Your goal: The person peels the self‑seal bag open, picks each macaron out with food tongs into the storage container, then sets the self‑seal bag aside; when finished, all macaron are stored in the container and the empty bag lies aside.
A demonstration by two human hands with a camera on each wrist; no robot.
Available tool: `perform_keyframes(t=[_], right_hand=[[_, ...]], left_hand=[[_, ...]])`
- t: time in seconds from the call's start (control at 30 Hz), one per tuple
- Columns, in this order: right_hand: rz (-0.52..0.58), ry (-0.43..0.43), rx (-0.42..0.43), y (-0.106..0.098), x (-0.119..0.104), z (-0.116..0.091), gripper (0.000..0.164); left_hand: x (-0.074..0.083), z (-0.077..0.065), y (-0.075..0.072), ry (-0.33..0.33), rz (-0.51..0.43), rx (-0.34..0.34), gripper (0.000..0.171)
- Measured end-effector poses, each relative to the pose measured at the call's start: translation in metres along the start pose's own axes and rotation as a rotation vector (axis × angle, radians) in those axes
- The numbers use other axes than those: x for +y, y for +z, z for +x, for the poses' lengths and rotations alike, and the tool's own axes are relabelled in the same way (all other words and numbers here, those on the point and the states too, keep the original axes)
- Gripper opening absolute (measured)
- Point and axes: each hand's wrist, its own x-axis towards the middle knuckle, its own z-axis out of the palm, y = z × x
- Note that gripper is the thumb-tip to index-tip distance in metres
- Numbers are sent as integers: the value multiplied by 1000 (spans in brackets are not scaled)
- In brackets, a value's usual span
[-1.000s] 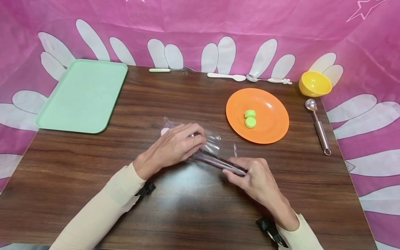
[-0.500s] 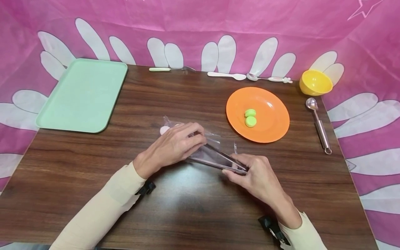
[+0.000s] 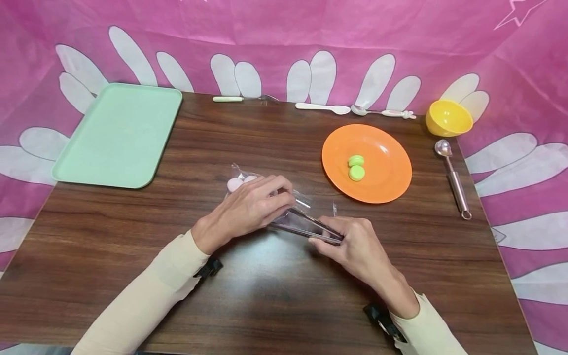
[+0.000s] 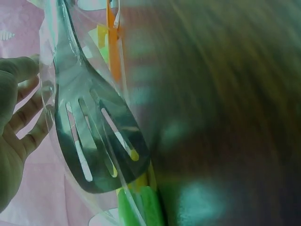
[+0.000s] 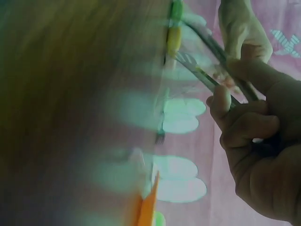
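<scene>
My right hand (image 3: 359, 246) grips metal tongs (image 3: 310, 228) by their arms, which stand somewhat apart. The tongs reach left into a clear plastic bag (image 3: 301, 199). My left hand (image 3: 250, 204) holds the bag's edge from above and hides most of it. Pale pink macarons (image 3: 234, 184) show in the bag past the left hand. In the left wrist view, a slotted tong head (image 4: 96, 129) lies behind the clear film, with a green macaron (image 4: 141, 207) and a yellow one beyond. Two green macarons (image 3: 356, 167) rest on an orange plate (image 3: 390, 170).
A mint green tray (image 3: 120, 135) lies at the back left. A fork (image 3: 244, 99), a white spoon (image 3: 324, 108) and another spoon (image 3: 381, 113) line the back edge. At the right stand a yellow bowl (image 3: 449, 118) and an ice cream scoop (image 3: 453, 180).
The tongs' arms spread apart, then narrowed slightly. My right hand has shifted a little left with the tongs. More of the pale pink macarons shows beside my left hand, which barely moved.
</scene>
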Motion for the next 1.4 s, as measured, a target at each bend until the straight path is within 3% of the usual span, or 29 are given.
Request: perform_keyframes(t=[0.73, 1.2, 1.4], right_hand=[[-27, 19, 37, 0, -3, -5, 23], [-4, 15, 78, -19, 11, -27, 26], [-17, 52, 82, -32, 21, -38, 28]], left_hand=[[-1, 0, 0, -11, 15, -6, 8], [-4, -1, 0, -5, 7, 9, 5], [-5, -1, -1, -8, 1, 8, 5]])
